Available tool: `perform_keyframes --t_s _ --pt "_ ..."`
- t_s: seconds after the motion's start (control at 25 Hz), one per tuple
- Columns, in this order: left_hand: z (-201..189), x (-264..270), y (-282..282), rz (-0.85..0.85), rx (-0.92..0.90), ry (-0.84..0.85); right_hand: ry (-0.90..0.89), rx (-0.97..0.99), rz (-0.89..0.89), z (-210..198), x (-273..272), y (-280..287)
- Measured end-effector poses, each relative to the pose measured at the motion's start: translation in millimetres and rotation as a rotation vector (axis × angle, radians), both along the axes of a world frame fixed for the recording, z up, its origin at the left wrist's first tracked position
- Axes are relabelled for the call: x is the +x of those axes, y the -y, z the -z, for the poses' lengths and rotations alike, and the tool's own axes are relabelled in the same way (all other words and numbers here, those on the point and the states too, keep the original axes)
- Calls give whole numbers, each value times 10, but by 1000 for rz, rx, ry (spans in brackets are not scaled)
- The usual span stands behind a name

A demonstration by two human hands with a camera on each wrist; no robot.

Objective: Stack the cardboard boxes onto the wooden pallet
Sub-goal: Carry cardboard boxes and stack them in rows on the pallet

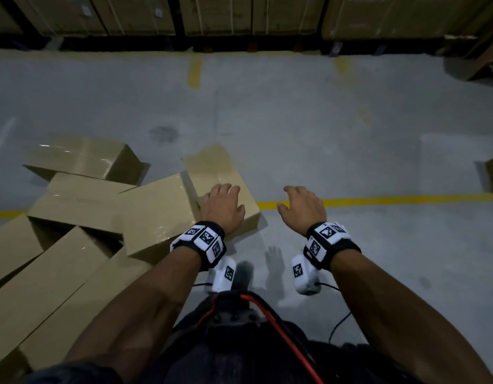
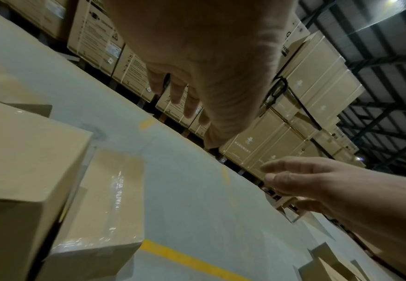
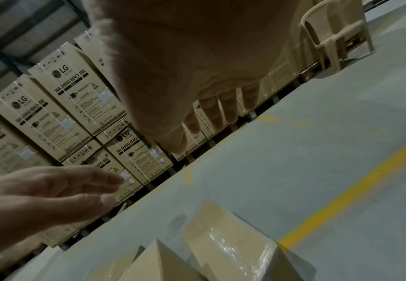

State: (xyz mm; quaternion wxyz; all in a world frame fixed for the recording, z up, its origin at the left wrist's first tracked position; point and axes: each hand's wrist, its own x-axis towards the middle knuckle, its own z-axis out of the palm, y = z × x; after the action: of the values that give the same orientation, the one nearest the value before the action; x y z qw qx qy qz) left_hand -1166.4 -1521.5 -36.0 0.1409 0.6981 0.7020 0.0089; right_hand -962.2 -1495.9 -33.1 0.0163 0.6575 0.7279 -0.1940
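Both arms reach forward over a grey concrete floor (image 1: 322,120). The left hand (image 1: 223,207) hangs over the near end of a taped cardboard box (image 1: 214,173), fingers loosely spread; whether it touches the box cannot be told. The right hand (image 1: 304,207) hangs in the air above a yellow line (image 1: 406,200), holding nothing. More boxes (image 1: 81,195) lie jumbled to the left. Large cartons (image 1: 239,15) line the far edge.
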Motion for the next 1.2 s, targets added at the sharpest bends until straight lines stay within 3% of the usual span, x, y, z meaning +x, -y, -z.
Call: perform_keyframes --t_s 0.24,0.44,0.6,0.96,1.2 --pt "367 230 -1688 -53 -20 47 48 -9 -55 174 243 -1816" --pt "162 248 -3167 -92 35 65 53 51 -100 -27 304 -3300" --pt "-8 188 -4026 -137 116 20 -2 108 -158 -142 203 -4284" --pt "274 164 -5290 -574 35 3 -27 133 -577 235 -225 -6452" --pt "128 293 -5815 -912 3 -4 -20 76 -916 202 -597 -7506"
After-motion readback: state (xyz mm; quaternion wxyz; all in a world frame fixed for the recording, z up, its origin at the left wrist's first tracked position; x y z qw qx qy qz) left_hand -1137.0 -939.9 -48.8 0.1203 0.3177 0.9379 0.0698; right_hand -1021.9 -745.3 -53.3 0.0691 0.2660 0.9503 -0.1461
